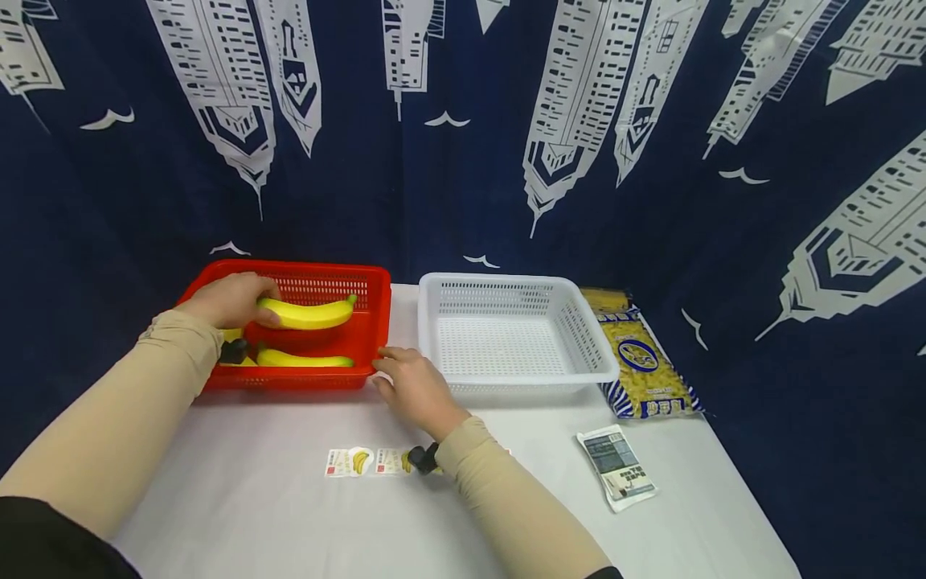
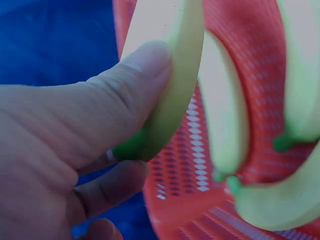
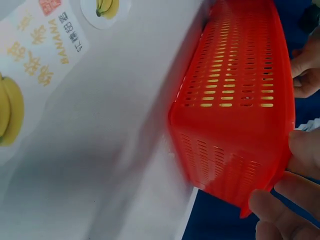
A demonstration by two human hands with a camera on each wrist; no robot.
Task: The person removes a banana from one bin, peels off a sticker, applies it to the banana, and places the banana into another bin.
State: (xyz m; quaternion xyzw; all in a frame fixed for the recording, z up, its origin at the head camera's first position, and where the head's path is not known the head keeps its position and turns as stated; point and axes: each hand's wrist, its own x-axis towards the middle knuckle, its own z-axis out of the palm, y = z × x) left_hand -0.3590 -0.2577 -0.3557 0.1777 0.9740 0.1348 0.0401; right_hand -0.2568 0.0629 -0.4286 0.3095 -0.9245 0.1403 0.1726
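My left hand (image 1: 235,297) grips a yellow banana (image 1: 307,314) near one end, with the thumb pressed along its side. The banana is held over the red basket (image 1: 374,322). Inside that basket lie more bananas, one of them along the near wall (image 1: 307,359); the left wrist view shows a banana (image 2: 225,105) just past the held one. At the basket's near right corner, my right hand (image 1: 419,390) pinches the rim, and its fingers (image 3: 305,150) reach over the edge in the right wrist view.
A white basket (image 1: 517,379) stands right of the red one. Beyond it lie a yellow and blue printed bag (image 1: 640,362) and a small white packet (image 1: 617,468). Banana stickers (image 1: 350,462) lie on the white table (image 1: 289,498), partly under my right wrist. A dark printed curtain (image 1: 463,185) hangs behind.
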